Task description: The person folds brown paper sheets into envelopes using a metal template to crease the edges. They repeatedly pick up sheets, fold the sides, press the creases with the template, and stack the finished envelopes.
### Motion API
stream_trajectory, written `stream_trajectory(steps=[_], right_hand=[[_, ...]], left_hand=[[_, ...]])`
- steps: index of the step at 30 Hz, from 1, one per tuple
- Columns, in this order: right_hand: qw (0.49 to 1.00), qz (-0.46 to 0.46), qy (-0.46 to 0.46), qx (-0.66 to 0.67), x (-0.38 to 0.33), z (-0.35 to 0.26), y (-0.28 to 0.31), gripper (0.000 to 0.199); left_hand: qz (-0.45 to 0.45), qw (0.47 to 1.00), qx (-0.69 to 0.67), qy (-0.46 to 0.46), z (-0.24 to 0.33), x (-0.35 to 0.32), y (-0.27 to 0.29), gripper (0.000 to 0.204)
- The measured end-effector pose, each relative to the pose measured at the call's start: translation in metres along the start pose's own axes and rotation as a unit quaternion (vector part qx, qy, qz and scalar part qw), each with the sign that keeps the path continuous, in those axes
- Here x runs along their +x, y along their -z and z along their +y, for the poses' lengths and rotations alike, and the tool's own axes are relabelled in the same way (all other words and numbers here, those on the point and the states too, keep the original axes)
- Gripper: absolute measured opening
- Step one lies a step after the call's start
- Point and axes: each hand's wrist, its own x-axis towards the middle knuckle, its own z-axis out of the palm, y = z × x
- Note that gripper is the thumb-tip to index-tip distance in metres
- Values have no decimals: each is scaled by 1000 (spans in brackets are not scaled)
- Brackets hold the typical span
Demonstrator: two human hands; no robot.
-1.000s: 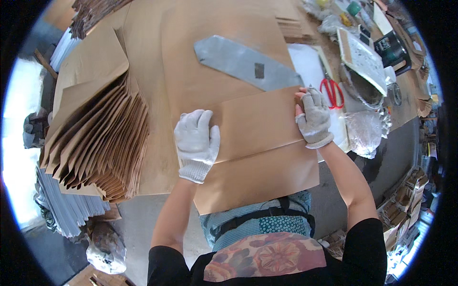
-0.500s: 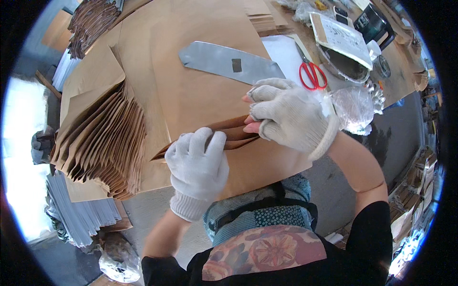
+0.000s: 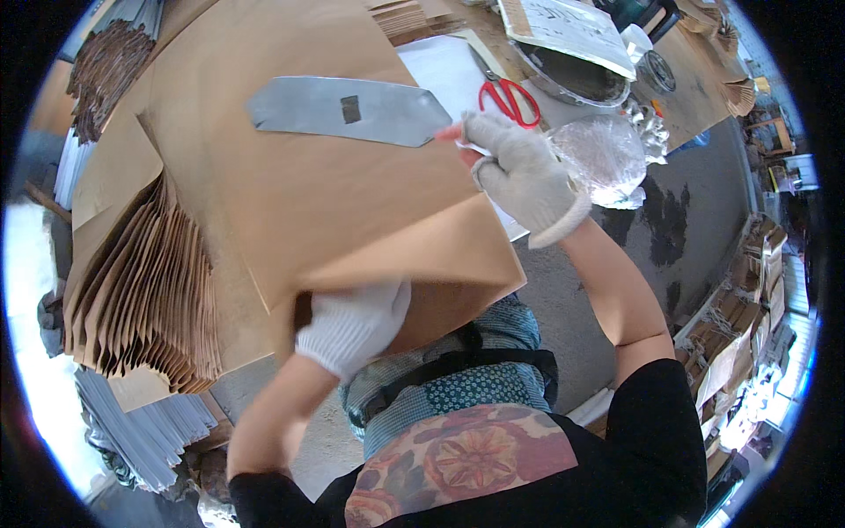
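Observation:
My left hand (image 3: 356,326), in a white knit glove, reaches under the raised flap of a large brown paper sheet or bag (image 3: 414,246) at the table's near edge. The paper hides its fingers, and the hand is slightly blurred. My right hand (image 3: 528,176), in a greyish glove with bare fingertips, hovers beside the right end of a flat grey metal plate (image 3: 308,107) with pointed ends. Its fingers stretch left toward the plate's tip, apart from one another; whether they touch it I cannot tell. The plate lies on the brown paper.
A fanned stack of folded brown paper (image 3: 145,286) stands on the left. Red-handled scissors (image 3: 508,99) lie on white paper beyond my right hand. Farther right are a plastic tub (image 3: 572,75) with a white board on it and a clear plastic bundle (image 3: 603,154).
My right hand has left the folded paper and moved toward the plate's end. My left hand has gone under the paper, whose folds have opened into a wide flap. The view has shifted right.

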Motion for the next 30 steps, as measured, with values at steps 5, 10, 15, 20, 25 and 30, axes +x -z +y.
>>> stream_trajectory(steps=[5, 10, 15, 20, 25, 30], right_hand=[[982, 6, -30, -187, -49, 81, -21, 17], [990, 77, -80, 86, -75, 43, -55, 29], [999, 48, -9, 6, -91, 56, -78, 45], [994, 5, 10, -113, -89, 49, -81, 56], [978, -20, 19, -206, -88, 41, -89, 59], [941, -104, 180, -267, -133, 26, -118, 46]], left_hand=[[-99, 993, 56, -38, 7, 101, 10, 39], [-130, 965, -228, 19, -21, 119, -62, 58], [-347, 910, -213, 78, -59, 110, 24, 44], [-191, 826, -482, 220, -128, 104, 37, 43], [-93, 954, -198, 207, -113, 112, 14, 50], [-62, 978, -81, 184, -98, 118, 4, 51]])
